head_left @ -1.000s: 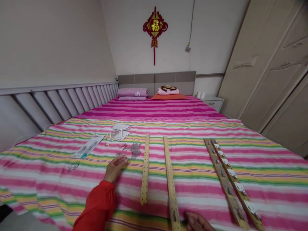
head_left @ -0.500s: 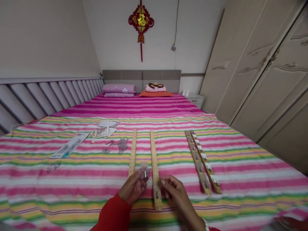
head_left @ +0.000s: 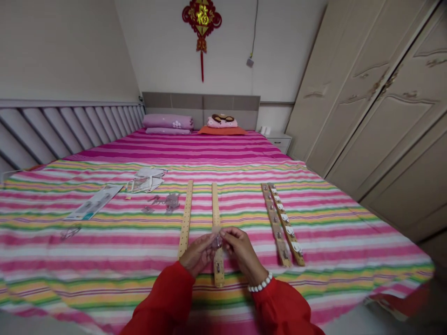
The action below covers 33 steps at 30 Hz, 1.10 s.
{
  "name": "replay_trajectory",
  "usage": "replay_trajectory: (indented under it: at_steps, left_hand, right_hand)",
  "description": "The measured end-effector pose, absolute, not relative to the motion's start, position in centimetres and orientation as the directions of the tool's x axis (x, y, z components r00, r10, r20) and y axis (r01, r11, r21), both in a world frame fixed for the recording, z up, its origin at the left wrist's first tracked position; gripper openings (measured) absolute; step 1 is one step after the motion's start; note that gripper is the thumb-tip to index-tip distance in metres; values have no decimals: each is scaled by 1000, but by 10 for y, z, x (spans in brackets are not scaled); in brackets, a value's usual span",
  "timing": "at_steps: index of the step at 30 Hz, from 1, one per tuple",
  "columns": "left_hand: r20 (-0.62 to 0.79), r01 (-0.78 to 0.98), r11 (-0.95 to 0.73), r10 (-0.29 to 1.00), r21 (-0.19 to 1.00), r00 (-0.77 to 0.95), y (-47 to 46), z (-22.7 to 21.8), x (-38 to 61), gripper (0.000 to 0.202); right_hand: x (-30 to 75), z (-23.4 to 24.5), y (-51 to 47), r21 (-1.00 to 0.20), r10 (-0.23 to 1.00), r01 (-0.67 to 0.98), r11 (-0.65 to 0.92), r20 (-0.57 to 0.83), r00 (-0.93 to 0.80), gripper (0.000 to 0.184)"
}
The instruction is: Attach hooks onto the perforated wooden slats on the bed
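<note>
My left hand (head_left: 198, 254) pinches a small clear adhesive hook (head_left: 217, 241) with a metal piece on it. The thumb and forefinger of my right hand (head_left: 241, 250) are closed at the upper right edge of that hook. Both hands are over a pale wooden strip with holes (head_left: 215, 207). Near this strip's close end sits a mounted metal hook (head_left: 218, 267). Another bare perforated strip (head_left: 186, 209) lies to the left, partly behind my left hand. Loose clear hooks (head_left: 172, 202) lie in a pile farther left.
On the right lie a strip with metal hooks (head_left: 274, 216) and one with white-backed hooks (head_left: 286, 223). A flat hook package (head_left: 94, 202), thin metal loops (head_left: 71, 231) and opened wrappers (head_left: 146, 180) are at left. Everything rests on a striped bedspread (head_left: 139, 251).
My right hand has moved up and left from beside the strip to the hook in my left hand. My left hand has brought the hook over the strip. The view has shifted slightly.
</note>
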<state>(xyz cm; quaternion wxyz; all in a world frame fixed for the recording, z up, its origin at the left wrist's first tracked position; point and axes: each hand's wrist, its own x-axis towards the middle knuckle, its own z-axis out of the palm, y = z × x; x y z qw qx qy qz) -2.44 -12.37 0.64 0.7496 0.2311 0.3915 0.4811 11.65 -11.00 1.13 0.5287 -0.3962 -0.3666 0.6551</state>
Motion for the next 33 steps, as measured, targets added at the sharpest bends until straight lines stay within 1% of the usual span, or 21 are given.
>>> replay_trajectory:
  at_steps: [3,5,8,11,16,21,26,33]
  left_hand:
    - [-388,-490,439,898,753,208,-123,4,-24,34]
    - [-390,-426,418,908,802,155,-121,2,-24,36]
    - [-340,-269,337,940,902,38,-117,-1,-25,37]
    - [-294,-124,289,955,949,-29,-114,-6,-26,38]
    - [-297,-78,290,950,954,-95,-109,-14,-25,37]
    - [-242,-21,241,963,970,-115,-107,-18,-24,32]
    - [-246,25,252,959,968,-140,-105,-22,-24,29]
    - [-235,86,250,959,964,-160,-104,-27,-24,25]
  right_hand:
    - [117,6,-108,-899,982,-397,-183,-146,-120,24]
    - [117,1,-106,-909,985,-381,-170,-140,-105,23]
    - [116,-8,-103,-924,985,-342,-170,-149,-85,24]
    - [116,-17,-100,-937,982,-295,-186,-172,-73,25]
    - [115,-30,-96,-958,986,-234,-168,-166,-31,25]
    - [113,-37,-93,-965,983,-191,-180,-181,-14,25]
    - [113,-42,-93,-969,983,-172,-179,-181,-6,25]
    - [113,-45,-91,-969,982,-160,-189,-190,-12,20]
